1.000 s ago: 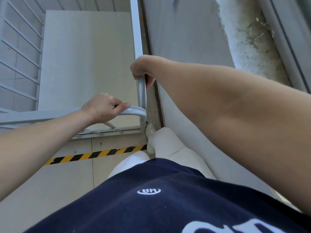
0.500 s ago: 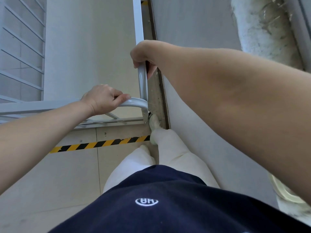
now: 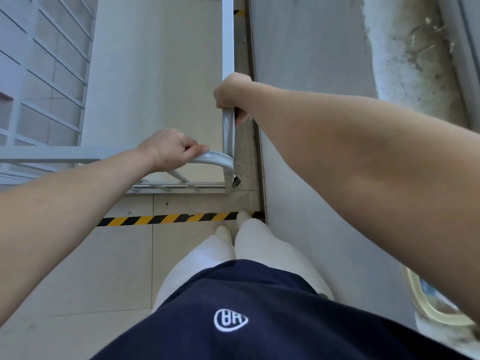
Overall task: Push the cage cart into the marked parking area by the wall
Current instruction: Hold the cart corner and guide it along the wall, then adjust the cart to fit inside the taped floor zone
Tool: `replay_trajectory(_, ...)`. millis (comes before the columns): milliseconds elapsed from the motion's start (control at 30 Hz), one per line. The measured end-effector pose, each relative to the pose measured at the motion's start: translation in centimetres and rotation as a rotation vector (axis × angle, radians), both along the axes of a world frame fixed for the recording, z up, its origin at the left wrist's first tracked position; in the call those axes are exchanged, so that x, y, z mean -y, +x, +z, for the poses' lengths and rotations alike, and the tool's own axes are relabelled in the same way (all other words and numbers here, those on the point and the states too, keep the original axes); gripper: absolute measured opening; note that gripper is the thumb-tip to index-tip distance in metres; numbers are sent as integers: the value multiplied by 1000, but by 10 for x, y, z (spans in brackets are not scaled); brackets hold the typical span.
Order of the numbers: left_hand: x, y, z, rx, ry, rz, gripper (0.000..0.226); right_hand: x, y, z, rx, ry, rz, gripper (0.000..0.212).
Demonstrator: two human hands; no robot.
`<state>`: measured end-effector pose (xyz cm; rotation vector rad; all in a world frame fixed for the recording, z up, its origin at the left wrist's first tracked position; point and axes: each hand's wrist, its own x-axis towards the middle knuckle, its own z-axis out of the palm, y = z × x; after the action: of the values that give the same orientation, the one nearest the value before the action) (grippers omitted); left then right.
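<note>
Head view: cage cart (image 3: 155, 74) farther past striped tape (image 3: 168, 219).

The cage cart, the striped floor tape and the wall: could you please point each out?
cage cart (image 3: 228, 42), head view, right top rail.
striped floor tape (image 3: 166, 219), head view, mid-strip.
wall (image 3: 306, 61), head view, bare grey face.

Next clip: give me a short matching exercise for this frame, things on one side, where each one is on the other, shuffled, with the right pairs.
Things:
1. left hand
2. right hand
3. striped tape
4. wall

Places:
A. on the floor, behind the cart
B. gripping the cart's right side rail
C. gripping the curved corner of the cart's rear rail
D. right of the cart

Pairs: 1-C, 2-B, 3-A, 4-D
</note>
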<state>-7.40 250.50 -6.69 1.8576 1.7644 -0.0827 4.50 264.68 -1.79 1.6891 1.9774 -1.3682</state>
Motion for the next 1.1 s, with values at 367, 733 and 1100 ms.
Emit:
replay_trajectory(367,21,-17,22,167,7,180,44,55,-27,12,185,652,426,28)
replay_trajectory(733,138,-161,65,55,193,155,42,199,-139,28,45,469,270,42)
replay_trajectory(1100,241,-198,93,54,273,263,35,301,-186,54,48,497,344,46)
